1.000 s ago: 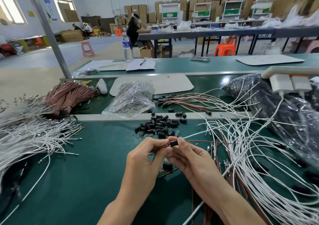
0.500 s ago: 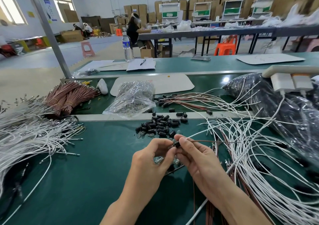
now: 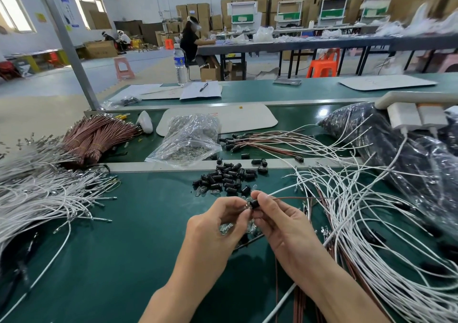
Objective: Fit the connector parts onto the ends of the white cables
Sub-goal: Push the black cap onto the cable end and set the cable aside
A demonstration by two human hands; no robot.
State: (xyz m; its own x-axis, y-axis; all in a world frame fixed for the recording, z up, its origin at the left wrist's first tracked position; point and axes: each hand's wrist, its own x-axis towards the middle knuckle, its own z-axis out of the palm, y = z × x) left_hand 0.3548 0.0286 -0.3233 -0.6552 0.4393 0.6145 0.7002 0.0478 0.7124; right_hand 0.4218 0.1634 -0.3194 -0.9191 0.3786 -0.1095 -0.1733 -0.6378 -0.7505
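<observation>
Black connector part [image 3: 254, 204] is up off the table, right between my 2 hands, just in front of me at the middle of the bench. My right hand [image 3: 282, 226] has it pinched between thumb and forefinger, other fingers curled underneath. My left hand [image 3: 213, 231] comes in from the other side, fingers curled, thumb and forefinger nipping the part's left end, where something small glints; what it is, I can't tell. The 2 sets of fingertips are touching.

Out from my right fingers, 1 white cable [image 3: 281, 190] runs up and to the right, and 1 thin brown wire [image 3: 297, 198] runs level just beside it. Which of them sits in the part, I can't tell.

Under my hands, a few small clear pieces [image 3: 225, 228] lie on the green table [image 3: 111, 248]. Just beyond my fingers, the pile of black connector parts [image 3: 228, 179], loose and scattered. To my right, a big tangle of white cables [image 3: 359, 211] sprawls across the table, with brown wires mixed in near the edge. To my left, another heap of white cables [image 3: 37, 193], metal tips pointing toward the middle.

Further back: a clear plastic bag [image 3: 188, 141] of small bits, a tied bundle of brown wires [image 3: 99, 136] on the left, and a row of brown wires with black ends [image 3: 260, 141] on the right. Far right, a dark bag [image 3: 396, 154], with 2 white plugs [image 3: 416, 117] above it. On the next bench, a water bottle [image 3: 180, 65] beside sheets of paper [image 3: 200, 89].
</observation>
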